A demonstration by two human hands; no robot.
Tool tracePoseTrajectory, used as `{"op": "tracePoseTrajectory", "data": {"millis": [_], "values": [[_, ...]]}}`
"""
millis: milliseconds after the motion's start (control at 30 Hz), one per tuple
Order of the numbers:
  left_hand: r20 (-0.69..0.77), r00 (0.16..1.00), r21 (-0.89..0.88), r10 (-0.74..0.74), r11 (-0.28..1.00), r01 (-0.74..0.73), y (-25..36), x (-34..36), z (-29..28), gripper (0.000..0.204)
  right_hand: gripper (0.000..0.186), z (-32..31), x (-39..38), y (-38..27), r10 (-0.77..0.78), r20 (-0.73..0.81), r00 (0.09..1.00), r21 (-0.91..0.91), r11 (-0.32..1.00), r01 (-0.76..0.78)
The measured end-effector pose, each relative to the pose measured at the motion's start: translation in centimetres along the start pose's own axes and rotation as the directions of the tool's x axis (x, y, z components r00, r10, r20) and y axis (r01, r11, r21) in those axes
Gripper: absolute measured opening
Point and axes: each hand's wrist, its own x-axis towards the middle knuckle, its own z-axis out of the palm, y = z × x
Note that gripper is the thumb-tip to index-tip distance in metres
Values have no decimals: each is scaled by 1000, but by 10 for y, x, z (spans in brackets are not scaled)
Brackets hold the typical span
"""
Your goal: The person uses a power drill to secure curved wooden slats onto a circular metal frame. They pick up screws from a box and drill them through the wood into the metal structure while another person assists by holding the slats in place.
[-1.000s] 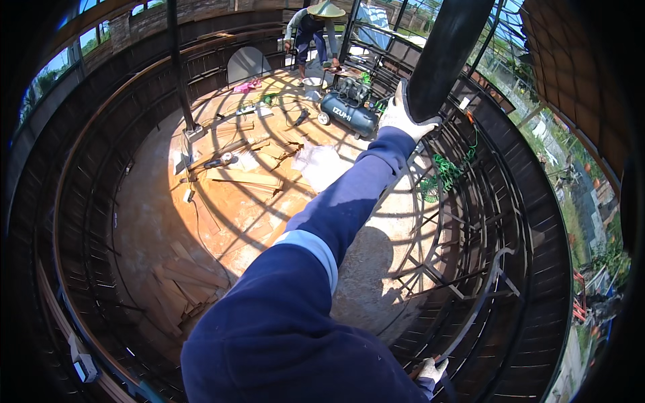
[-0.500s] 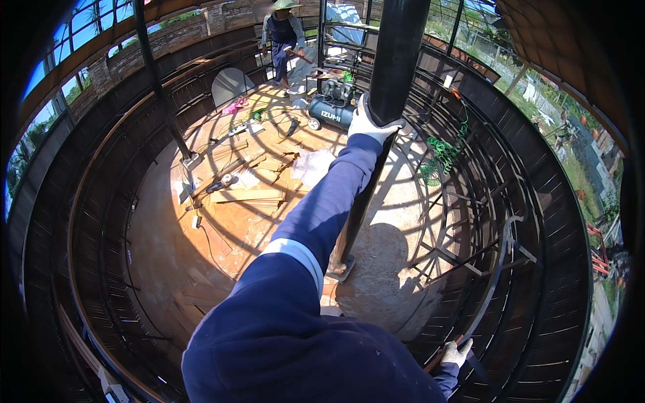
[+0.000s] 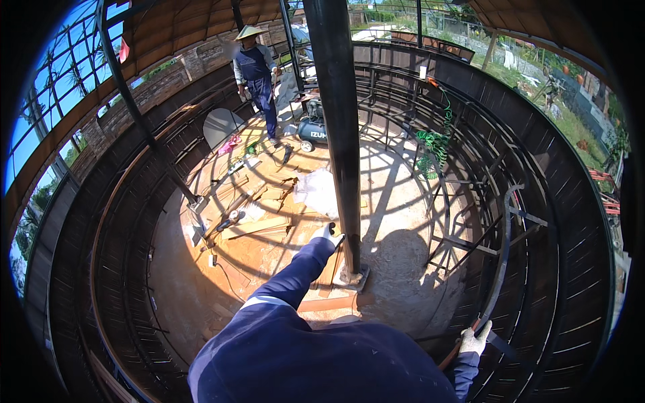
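Note:
A tall black steel pillar (image 3: 344, 134) rises from a base plate (image 3: 357, 274) in the middle of the view. My left hand (image 3: 326, 236), in a white glove, is stretched out low at the pillar's left side, fingers apart; I cannot tell if it touches the steel. My right hand (image 3: 476, 338), also gloved, is at the lower right, closed on a curved metal rail (image 3: 501, 262) that runs along the inside of the dark round wall (image 3: 574, 242).
A co-worker (image 3: 257, 84) in a conical hat stands at the back left near an air compressor (image 3: 312, 131). Wood strips (image 3: 259, 228), a white sheet (image 3: 314, 191) and tools lie on the floor. A green coiled hose (image 3: 433, 148) hangs at right; another post (image 3: 148, 134) stands at left.
My left hand has come off its high grip and moved down along the pillar. The co-worker has straightened and moved left. My view has shifted, showing more of the pillar and roof.

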Motion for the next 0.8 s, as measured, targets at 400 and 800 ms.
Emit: {"op": "tracePoseTrajectory", "data": {"millis": [400, 800], "values": [[779, 521, 482, -349, 865, -140, -235, -217, 152, 55, 88, -5, -13, -19, -179, -67, 982, -535, 837, 116], [786, 579, 65, -215, 961, 268, -137, -76, 148, 37, 89, 21, -23, -54, -166, -93, 982, -735, 676, 45]]}}
